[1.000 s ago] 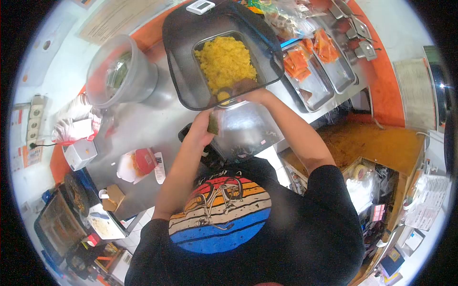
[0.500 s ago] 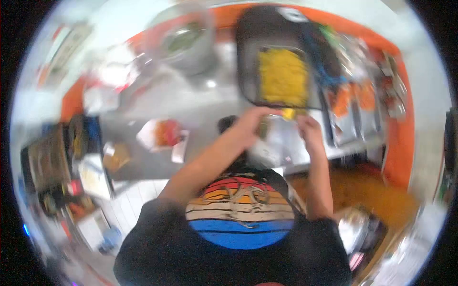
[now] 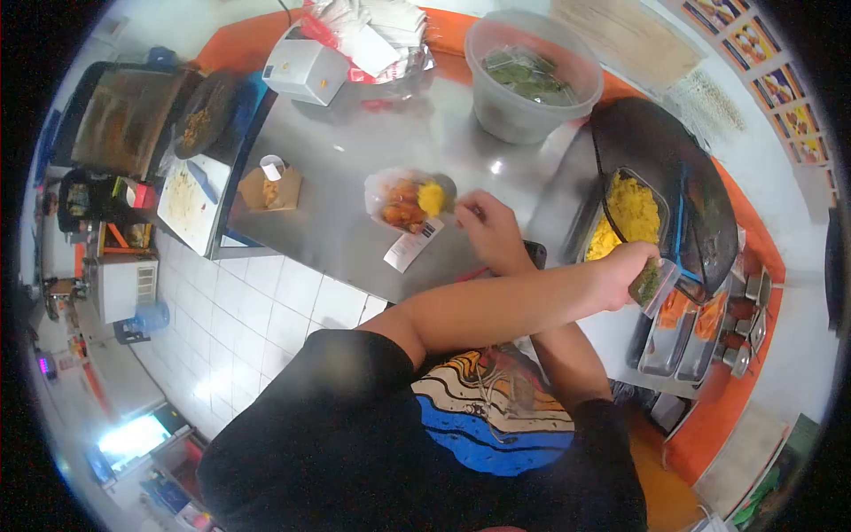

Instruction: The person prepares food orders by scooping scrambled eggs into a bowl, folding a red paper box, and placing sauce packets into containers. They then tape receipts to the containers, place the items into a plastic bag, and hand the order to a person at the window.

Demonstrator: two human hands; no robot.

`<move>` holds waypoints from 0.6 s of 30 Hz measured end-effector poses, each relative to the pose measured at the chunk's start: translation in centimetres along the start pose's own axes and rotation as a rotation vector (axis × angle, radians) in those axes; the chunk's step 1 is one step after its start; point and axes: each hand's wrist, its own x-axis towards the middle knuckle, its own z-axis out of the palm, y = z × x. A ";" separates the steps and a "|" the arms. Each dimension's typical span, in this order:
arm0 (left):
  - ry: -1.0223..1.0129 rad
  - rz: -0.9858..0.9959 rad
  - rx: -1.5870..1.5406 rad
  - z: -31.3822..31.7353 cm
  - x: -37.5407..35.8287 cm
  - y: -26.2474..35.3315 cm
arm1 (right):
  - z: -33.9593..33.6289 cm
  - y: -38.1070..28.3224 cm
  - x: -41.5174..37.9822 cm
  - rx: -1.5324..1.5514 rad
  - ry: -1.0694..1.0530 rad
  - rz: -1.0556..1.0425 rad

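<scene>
Head view: right hand [image 3: 486,229], grip closed on the scoop [image 3: 446,187], fingers curled, beside the box [image 3: 376,188]. Box: white, thin-walled, open, on the brushed-metal worktop [image 3: 328,146]; contents are glossy, lumpy orange-red pieces with a rounded, grainy yellow mound [image 3: 431,199] at the side nearest the scoop. Slip [image 3: 413,246]: flat, printed, just beside the box. Left hand [image 3: 625,270], arm crossed over the right, grip closed on a clear plastic packet [image 3: 651,282] of green flakes, near the rectangular tray [image 3: 578,239] of crumbly yellow food [image 3: 629,211] under black, curved mesh [image 3: 660,133].
</scene>
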 end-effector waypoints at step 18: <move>0.010 -0.017 -0.039 -0.3 -0.6 -0.3 | -1.3 1.8 -2.3 0.133 0.257 0.099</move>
